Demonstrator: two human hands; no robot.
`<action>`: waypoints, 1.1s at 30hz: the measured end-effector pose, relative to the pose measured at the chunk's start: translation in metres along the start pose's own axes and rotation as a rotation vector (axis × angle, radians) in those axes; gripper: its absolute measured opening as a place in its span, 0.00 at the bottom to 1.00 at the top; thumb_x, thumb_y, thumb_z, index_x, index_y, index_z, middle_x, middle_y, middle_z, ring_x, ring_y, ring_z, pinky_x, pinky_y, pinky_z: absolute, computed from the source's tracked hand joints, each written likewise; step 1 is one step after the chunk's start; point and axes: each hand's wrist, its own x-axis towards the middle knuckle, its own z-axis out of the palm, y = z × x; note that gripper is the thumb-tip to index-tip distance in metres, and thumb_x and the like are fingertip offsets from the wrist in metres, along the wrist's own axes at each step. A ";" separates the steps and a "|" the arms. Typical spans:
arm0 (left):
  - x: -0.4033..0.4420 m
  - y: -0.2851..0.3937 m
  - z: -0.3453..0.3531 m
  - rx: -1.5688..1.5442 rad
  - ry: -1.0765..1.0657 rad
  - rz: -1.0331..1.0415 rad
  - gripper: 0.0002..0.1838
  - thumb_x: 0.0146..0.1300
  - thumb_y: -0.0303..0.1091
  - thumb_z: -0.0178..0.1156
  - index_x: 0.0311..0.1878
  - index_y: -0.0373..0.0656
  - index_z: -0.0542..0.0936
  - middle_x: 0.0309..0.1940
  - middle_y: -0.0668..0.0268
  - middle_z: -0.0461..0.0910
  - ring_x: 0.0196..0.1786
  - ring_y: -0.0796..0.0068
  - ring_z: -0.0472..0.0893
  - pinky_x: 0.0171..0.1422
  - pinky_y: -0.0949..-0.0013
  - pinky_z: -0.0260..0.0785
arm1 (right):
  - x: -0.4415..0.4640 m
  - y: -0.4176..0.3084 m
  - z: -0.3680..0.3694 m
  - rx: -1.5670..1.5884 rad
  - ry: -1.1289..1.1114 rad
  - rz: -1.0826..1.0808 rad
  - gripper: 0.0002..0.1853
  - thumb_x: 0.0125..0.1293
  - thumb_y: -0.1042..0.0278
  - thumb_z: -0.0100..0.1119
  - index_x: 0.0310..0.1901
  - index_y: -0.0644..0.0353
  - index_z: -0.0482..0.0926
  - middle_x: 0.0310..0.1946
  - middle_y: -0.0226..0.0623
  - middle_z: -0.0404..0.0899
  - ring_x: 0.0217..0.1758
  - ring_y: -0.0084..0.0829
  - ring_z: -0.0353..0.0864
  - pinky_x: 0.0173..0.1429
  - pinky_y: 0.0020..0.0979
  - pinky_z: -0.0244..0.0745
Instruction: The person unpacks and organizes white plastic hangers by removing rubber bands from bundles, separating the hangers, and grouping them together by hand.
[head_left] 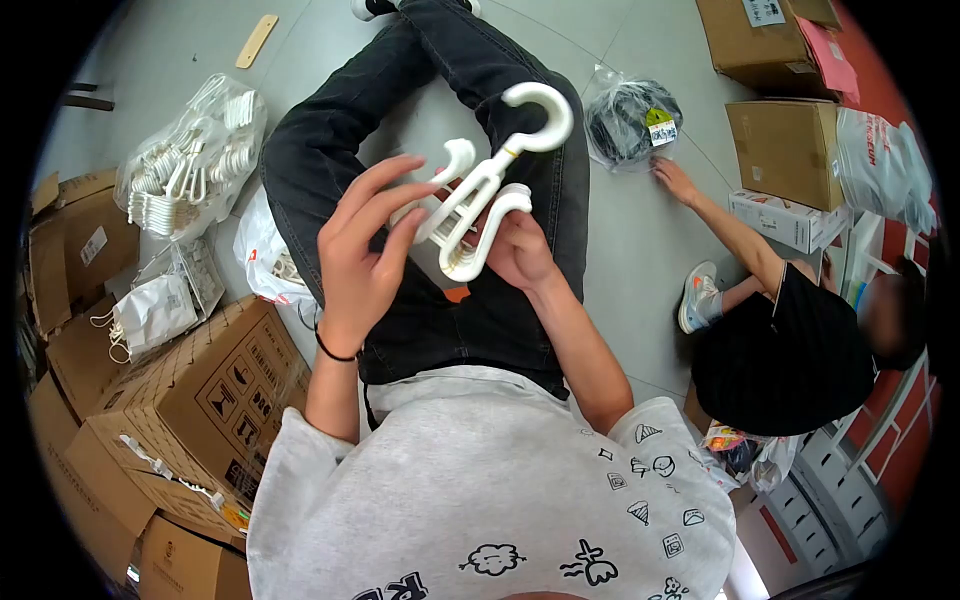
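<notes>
A white plastic clothes hanger [468,222] with a large hook is held up over my lap. It looks folded, with its arms drawn in beside the middle bar. My right hand [522,248] grips its lower right side, some fingers hidden behind the plastic. On the other side, my left hand [365,235], with a black band at the wrist, has thumb and fingers around the hanger's left arm. A clear bag of white hangers [190,165] lies on the floor to the left. Beside my left thigh is a white bag [265,250] with pale pieces inside.
Cardboard boxes [215,400] crowd the left side, near a small white pouch [155,315]. At right, another person [785,350] crouches, one hand touching a clear bag of dark items [632,122]. More boxes [785,150] stand beyond. A beige strip [257,41] lies on the tiled floor.
</notes>
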 end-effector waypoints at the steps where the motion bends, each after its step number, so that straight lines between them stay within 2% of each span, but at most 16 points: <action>1: 0.009 0.000 0.003 0.022 -0.043 0.093 0.10 0.61 0.19 0.66 0.46 0.38 0.87 0.54 0.56 0.85 0.57 0.57 0.84 0.61 0.61 0.76 | -0.002 -0.001 0.006 0.008 0.055 0.011 0.27 0.75 0.60 0.62 0.68 0.65 0.70 0.64 0.40 0.77 0.68 0.36 0.78 0.73 0.42 0.71; 4: 0.029 -0.007 0.016 0.154 -0.103 0.279 0.14 0.58 0.20 0.68 0.48 0.40 0.87 0.50 0.59 0.84 0.53 0.56 0.84 0.57 0.59 0.77 | 0.002 -0.004 0.013 -0.100 0.104 0.005 0.26 0.74 0.61 0.62 0.65 0.71 0.73 0.58 0.43 0.81 0.58 0.30 0.84 0.62 0.33 0.79; 7: 0.032 -0.027 0.026 0.342 -0.102 0.415 0.15 0.57 0.22 0.70 0.49 0.43 0.86 0.42 0.62 0.82 0.46 0.58 0.83 0.51 0.59 0.77 | 0.004 0.003 0.008 -0.351 0.189 -0.056 0.24 0.74 0.61 0.62 0.63 0.70 0.76 0.57 0.42 0.82 0.57 0.27 0.84 0.62 0.30 0.77; 9: 0.026 -0.038 0.030 0.358 -0.086 0.208 0.17 0.57 0.19 0.70 0.51 0.43 0.87 0.39 0.62 0.80 0.46 0.58 0.84 0.51 0.62 0.78 | 0.006 0.008 0.013 -0.407 0.243 -0.077 0.20 0.72 0.64 0.63 0.58 0.72 0.80 0.59 0.44 0.80 0.59 0.26 0.81 0.63 0.30 0.75; 11: 0.023 -0.050 0.030 0.412 -0.089 0.212 0.17 0.58 0.20 0.70 0.51 0.44 0.86 0.37 0.62 0.78 0.42 0.62 0.83 0.44 0.64 0.77 | 0.011 0.019 0.021 -0.732 0.308 -0.314 0.19 0.70 0.66 0.65 0.55 0.74 0.82 0.63 0.46 0.77 0.64 0.29 0.79 0.66 0.31 0.74; 13: 0.014 -0.063 0.025 0.507 -0.179 0.059 0.12 0.59 0.24 0.69 0.47 0.44 0.86 0.37 0.65 0.78 0.40 0.63 0.82 0.42 0.61 0.75 | 0.010 0.026 0.025 -0.695 0.361 -0.291 0.17 0.67 0.68 0.68 0.50 0.75 0.85 0.67 0.49 0.74 0.67 0.34 0.77 0.68 0.34 0.72; 15: 0.013 -0.074 0.016 0.487 -0.153 0.057 0.10 0.61 0.26 0.69 0.47 0.43 0.86 0.34 0.63 0.79 0.35 0.61 0.81 0.40 0.59 0.73 | 0.013 0.034 0.022 -0.926 0.382 -0.329 0.16 0.65 0.69 0.69 0.49 0.72 0.86 0.67 0.50 0.75 0.66 0.40 0.78 0.69 0.37 0.71; 16: 0.011 -0.074 0.010 0.422 -0.231 -0.070 0.09 0.63 0.28 0.68 0.47 0.42 0.86 0.33 0.61 0.80 0.35 0.58 0.81 0.41 0.60 0.73 | 0.012 0.035 0.024 -0.988 0.372 -0.352 0.15 0.63 0.69 0.70 0.47 0.71 0.87 0.66 0.51 0.75 0.66 0.43 0.79 0.70 0.39 0.70; 19: -0.005 -0.083 0.001 0.254 -0.307 -0.262 0.08 0.68 0.30 0.65 0.46 0.37 0.85 0.33 0.55 0.83 0.35 0.53 0.83 0.43 0.61 0.74 | 0.008 0.050 0.024 -0.965 0.366 -0.317 0.15 0.63 0.70 0.71 0.47 0.73 0.86 0.66 0.52 0.76 0.66 0.43 0.79 0.70 0.38 0.71; 23: -0.035 -0.084 -0.003 0.121 -0.305 -0.298 0.07 0.70 0.25 0.61 0.47 0.33 0.84 0.38 0.56 0.84 0.39 0.61 0.84 0.46 0.66 0.73 | 0.003 0.071 0.024 -0.693 0.433 -0.209 0.14 0.65 0.72 0.70 0.44 0.77 0.85 0.66 0.54 0.76 0.65 0.35 0.79 0.67 0.33 0.72; 25: -0.051 -0.078 -0.007 0.233 -0.222 -0.294 0.07 0.69 0.22 0.62 0.46 0.33 0.84 0.44 0.56 0.82 0.44 0.63 0.84 0.47 0.66 0.73 | 0.004 0.072 0.022 -0.690 0.397 -0.195 0.13 0.65 0.72 0.70 0.44 0.78 0.85 0.67 0.54 0.75 0.64 0.34 0.79 0.67 0.33 0.73; 26: -0.059 -0.079 -0.009 0.271 -0.178 -0.265 0.08 0.66 0.18 0.63 0.48 0.34 0.85 0.55 0.56 0.78 0.51 0.59 0.83 0.51 0.63 0.74 | 0.005 0.074 0.021 -0.688 0.363 -0.188 0.13 0.65 0.73 0.70 0.44 0.78 0.85 0.67 0.55 0.75 0.64 0.33 0.79 0.66 0.32 0.73; 27: -0.066 -0.082 -0.009 0.272 -0.176 -0.272 0.08 0.66 0.18 0.63 0.48 0.34 0.85 0.55 0.56 0.78 0.51 0.59 0.83 0.51 0.63 0.74 | 0.005 0.075 0.023 -0.687 0.361 -0.181 0.13 0.65 0.73 0.70 0.44 0.78 0.85 0.67 0.55 0.75 0.64 0.33 0.79 0.66 0.32 0.73; 29: -0.078 -0.089 -0.010 0.160 -0.098 -0.183 0.14 0.64 0.15 0.61 0.53 0.35 0.83 0.63 0.55 0.74 0.58 0.58 0.82 0.59 0.63 0.77 | 0.005 0.076 0.025 -0.690 0.314 -0.209 0.12 0.65 0.73 0.69 0.42 0.78 0.85 0.67 0.56 0.75 0.64 0.34 0.80 0.65 0.33 0.74; 30: -0.081 -0.088 -0.014 -0.035 -0.166 -0.309 0.24 0.61 0.13 0.60 0.61 0.36 0.79 0.71 0.54 0.67 0.66 0.58 0.79 0.68 0.62 0.75 | 0.005 0.075 0.026 -0.695 0.309 -0.204 0.12 0.65 0.73 0.69 0.42 0.78 0.85 0.67 0.56 0.75 0.64 0.34 0.80 0.65 0.33 0.74; 33: -0.085 -0.085 -0.010 -0.250 -0.176 -0.397 0.30 0.59 0.13 0.60 0.67 0.36 0.74 0.76 0.54 0.62 0.71 0.59 0.76 0.70 0.61 0.75 | 0.002 0.071 0.037 -0.706 0.323 -0.214 0.11 0.67 0.73 0.68 0.41 0.77 0.85 0.69 0.55 0.74 0.65 0.35 0.79 0.66 0.33 0.74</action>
